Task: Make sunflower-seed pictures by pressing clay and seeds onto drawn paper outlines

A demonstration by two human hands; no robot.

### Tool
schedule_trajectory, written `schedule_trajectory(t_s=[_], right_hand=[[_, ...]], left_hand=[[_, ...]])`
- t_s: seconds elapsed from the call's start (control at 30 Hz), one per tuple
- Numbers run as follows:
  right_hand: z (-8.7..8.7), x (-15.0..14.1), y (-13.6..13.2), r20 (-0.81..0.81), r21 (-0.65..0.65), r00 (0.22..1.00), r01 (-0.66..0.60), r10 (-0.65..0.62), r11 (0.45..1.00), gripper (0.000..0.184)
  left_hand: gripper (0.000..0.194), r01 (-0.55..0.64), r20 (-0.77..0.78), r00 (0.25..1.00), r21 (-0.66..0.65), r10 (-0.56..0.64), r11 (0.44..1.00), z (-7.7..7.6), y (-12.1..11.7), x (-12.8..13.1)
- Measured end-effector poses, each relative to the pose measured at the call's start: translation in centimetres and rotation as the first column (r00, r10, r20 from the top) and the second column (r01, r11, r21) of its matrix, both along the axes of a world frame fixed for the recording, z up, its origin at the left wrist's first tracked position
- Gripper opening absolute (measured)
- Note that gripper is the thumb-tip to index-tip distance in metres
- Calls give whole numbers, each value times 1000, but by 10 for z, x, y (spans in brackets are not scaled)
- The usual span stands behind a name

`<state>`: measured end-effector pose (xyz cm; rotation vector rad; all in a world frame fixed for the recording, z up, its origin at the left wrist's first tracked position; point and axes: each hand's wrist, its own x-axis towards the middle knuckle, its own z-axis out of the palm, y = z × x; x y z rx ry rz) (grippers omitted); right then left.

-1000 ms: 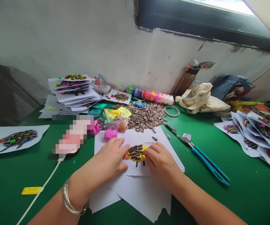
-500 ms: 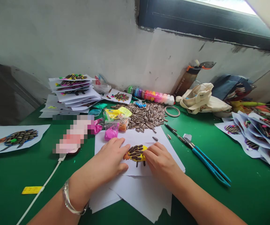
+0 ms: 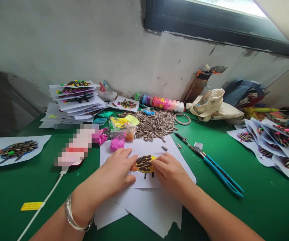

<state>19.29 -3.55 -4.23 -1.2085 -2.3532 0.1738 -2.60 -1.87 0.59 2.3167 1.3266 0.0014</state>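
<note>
A yellow, animal-shaped clay figure (image 3: 144,164) with an orange left end, rows of dark striped seeds on its body and two dark legs lies on a white paper sheet (image 3: 136,183), between the two hands. The bare left hand (image 3: 116,167) rests on the sheet at the orange end, its thumb spread wide from the forefinger. The bare right hand (image 3: 171,169) is at the yellow right end, thumb and forefinger brought narrowly together; whether they pinch anything cannot be told. More white paper sheets (image 3: 152,204) lie underneath. Beyond the hands are a clear bag of magenta clay (image 3: 117,142) and a heap of striped sunflower seeds (image 3: 157,125). To the right lies a long blue-handled tool (image 3: 221,174); to the left, a white cable (image 3: 45,202) crosses the green tabletop (image 3: 6,190).
</note>
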Motion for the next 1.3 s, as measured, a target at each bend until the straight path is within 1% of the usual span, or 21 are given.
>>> schedule_trajectory(t_s=[0.13,0.33,0.53,0.8,0.97,1.13,1.3], right_hand=[[4,6,1,-15,-33,995,101,-102,994,23],[-4,5,0,9,-138,992,129,-129,982,23],[1,3,1,-14,-220,984,171,-179,960,21],[-4,-1,2,0,-240,982,185,-191,953,22],[0,0,1,-29,-256,981,179,-193,950,19],[4,1,-1,34,-278,970,241,-242,930,24],[2,-3,-1,57,-282,968,249,-243,927,27]], left_hand=[[32,2,25,1000,6,-2,1000,-4,1,-3],[33,-2,15,1000,5,2,1000,-2,-1,-2],[34,-9,3,1000,-1,9,1000,-1,-1,-1],[31,10,11,1000,12,-10,1000,-6,-1,-2],[32,4,22,1000,15,-5,1000,-4,-1,-1],[35,-4,0,1000,-5,4,1000,-2,0,0],[35,9,4,1000,17,-9,1000,-4,0,0]])
